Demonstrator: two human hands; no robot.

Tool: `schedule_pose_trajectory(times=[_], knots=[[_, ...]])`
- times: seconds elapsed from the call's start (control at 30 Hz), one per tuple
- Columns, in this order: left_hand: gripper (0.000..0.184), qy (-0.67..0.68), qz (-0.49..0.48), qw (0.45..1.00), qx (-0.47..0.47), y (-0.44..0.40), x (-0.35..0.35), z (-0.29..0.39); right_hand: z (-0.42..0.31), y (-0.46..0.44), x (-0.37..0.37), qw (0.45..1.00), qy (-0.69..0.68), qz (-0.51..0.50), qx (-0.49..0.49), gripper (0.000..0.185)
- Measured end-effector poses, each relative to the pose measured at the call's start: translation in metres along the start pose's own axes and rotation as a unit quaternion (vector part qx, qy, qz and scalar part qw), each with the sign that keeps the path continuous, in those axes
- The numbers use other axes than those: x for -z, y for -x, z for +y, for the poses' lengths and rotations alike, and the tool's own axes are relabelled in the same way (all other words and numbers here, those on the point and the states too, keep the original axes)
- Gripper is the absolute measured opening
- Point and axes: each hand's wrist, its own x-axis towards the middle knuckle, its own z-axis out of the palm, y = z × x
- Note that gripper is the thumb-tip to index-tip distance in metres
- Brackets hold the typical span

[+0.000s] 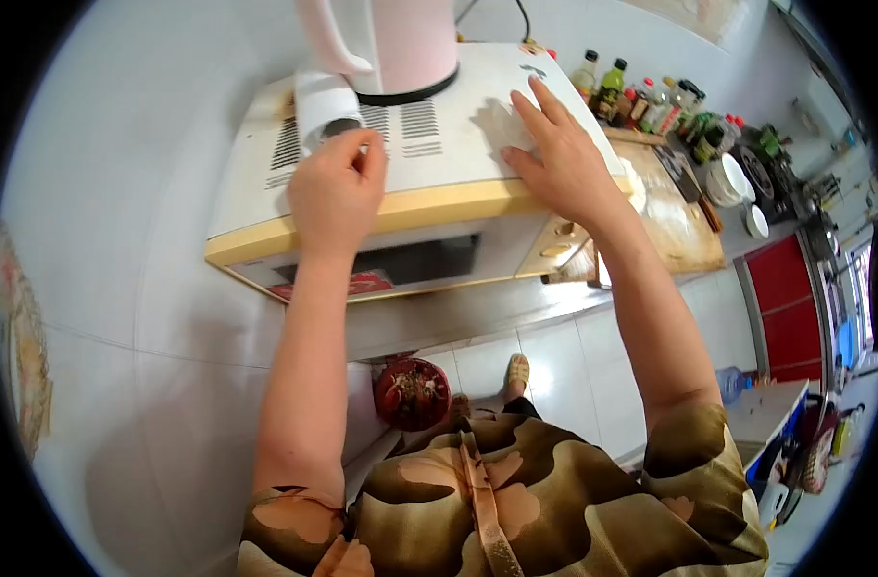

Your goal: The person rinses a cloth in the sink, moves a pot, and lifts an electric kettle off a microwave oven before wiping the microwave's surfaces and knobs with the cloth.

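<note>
My left hand point(337, 188) is closed, fingers curled together, above the front edge of a white microwave oven point(458, 159) with yellowed trim. What it holds, if anything, is hidden. Just beyond its fingers lies a white cylindrical object point(324, 101) with a dark end; I cannot tell whether they touch. My right hand point(562, 154) is spread out over the right part of the microwave's top. A pale, indistinct patch point(503, 120) shows beside its fingers. A pink kettle point(410, 48) with a white handle and black base stands at the back of the top.
Several sauce bottles point(641, 101) stand against the wall at right. A wooden cutting board point(675, 216) and a knife point(677, 171) lie near white bowls point(727, 180). On the floor below is a red basin point(412, 394). A wall rises close on the left.
</note>
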Motion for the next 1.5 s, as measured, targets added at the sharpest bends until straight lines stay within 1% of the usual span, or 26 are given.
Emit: schedule_pose_trajectory(times=[0.03,0.1,0.13,0.27,0.3,0.33,0.37,0.43,0.5,0.57,0.63,0.67,0.7,0.83,1.03,1.1,1.13,1.17,1.2,1.23,1.27,1.3,1.33,1.37,1.4,1.5], knots=[[0.011,-0.010,0.006,1.000,-0.007,0.000,-0.003,0.001,0.002,0.003,0.002,1.000,0.004,-0.005,-0.012,0.054],[0.011,-0.010,-0.016,1.000,0.011,0.003,-0.004,0.001,0.001,0.004,0.007,0.998,0.005,-0.066,-0.024,0.040],[0.011,-0.018,-0.026,0.999,0.019,0.002,-0.002,0.001,-0.002,0.001,0.007,1.000,0.008,-0.029,-0.007,0.026],[0.012,-0.014,-0.022,1.000,0.010,0.001,-0.004,-0.001,0.013,0.002,0.008,1.000,0.012,-0.016,-0.012,0.025],[0.012,-0.008,-0.014,1.000,0.016,0.001,-0.005,-0.001,0.014,0.006,0.017,0.996,-0.083,0.009,-0.026,0.024],[0.012,-0.008,-0.015,1.000,0.016,0.000,-0.006,0.000,0.013,0.010,0.023,0.982,-0.180,0.033,-0.035,0.023],[0.013,-0.014,-0.015,1.000,0.002,0.000,-0.006,0.000,0.011,0.022,0.031,0.952,-0.287,0.086,-0.062,0.021],[0.013,-0.024,-0.013,1.000,-0.003,0.002,-0.002,-0.001,0.005,0.055,0.056,0.908,-0.347,0.100,-0.212,0.022],[0.013,-0.028,-0.023,0.999,0.007,0.001,-0.003,0.002,0.014,0.100,0.046,0.827,-0.445,0.187,-0.289,0.024],[0.013,-0.031,-0.028,0.999,0.007,0.001,-0.004,0.002,0.018,0.141,0.021,0.784,-0.468,0.213,-0.348,0.023],[0.013,-0.033,-0.033,0.999,0.004,0.002,-0.004,0.002,0.019,0.158,-0.004,0.789,-0.446,0.193,-0.376,0.021],[0.012,-0.034,-0.030,0.999,0.003,0.002,-0.004,0.001,0.021,0.160,-0.011,0.829,-0.372,0.175,-0.379,0.020],[0.012,-0.037,-0.025,0.999,0.001,0.001,-0.004,0.001,0.022,0.158,-0.018,0.841,-0.354,0.202,-0.356,0.018],[0.013,-0.037,-0.032,0.999,0.006,0.002,-0.005,0.001,0.019,0.147,-0.035,0.889,-0.287,0.233,-0.271,0.015],[0.013,-0.042,-0.029,0.999,-0.008,0.002,-0.006,0.002,0.020,0.159,-0.051,0.884,-0.266,0.254,-0.290,0.014],[0.014,-0.024,-0.032,0.999,0.006,0.001,-0.006,0.001,0.023,0.165,-0.046,0.875,-0.302,0.194,-0.323,0.014],[0.014,-0.032,-0.025,0.999,0.009,-0.001,-0.005,0.000,0.025,0.165,-0.046,0.834,-0.360,0.182,-0.376,0.016],[0.013,-0.035,-0.015,0.999,-0.016,-0.002,-0.007,0.000,0.026,0.166,-0.041,0.785,-0.426,0.181,-0.412,0.018],[0.013,-0.037,-0.009,0.999,-0.039,0.002,-0.004,-0.003,0.016,0.155,-0.033,0.768,-0.444,0.207,-0.413,0.018],[0.013,-0.040,-0.010,0.999,-0.033,0.005,0.001,-0.006,0.013,0.148,-0.027,0.749,-0.455,0.240,-0.418,0.017],[0.013,-0.045,-0.012,0.998,-0.032,0.004,0.000,-0.004,0.025,0.151,-0.036,0.794,-0.413,0.239,-0.376,0.017],[0.012,-0.045,-0.014,0.998,-0.033,0.001,-0.004,0.000,0.029,0.149,-0.040,0.804,-0.399,0.250,-0.363,0.015],[0.011,-0.017,-0.024,1.000,-0.003,0.001,-0.004,0.002,0.031,0.151,-0.037,0.831,-0.356,0.240,-0.355,0.014],[0.011,-0.015,-0.021,1.000,-0.004,-0.001,-0.007,0.003,0.028,0.152,-0.036,0.854,-0.319,0.224,-0.344,0.013],[0.012,-0.015,-0.020,1.000,-0.005,0.000,-0.006,0.002,0.027,0.157,-0.038,0.880,-0.300,0.174,-0.324,0.012],[0.012,-0.013,-0.021,1.000,0.005,0.002,-0.003,-0.002,0.015,0.164,-0.040,0.859,-0.312,0.199,-0.355,0.011]])
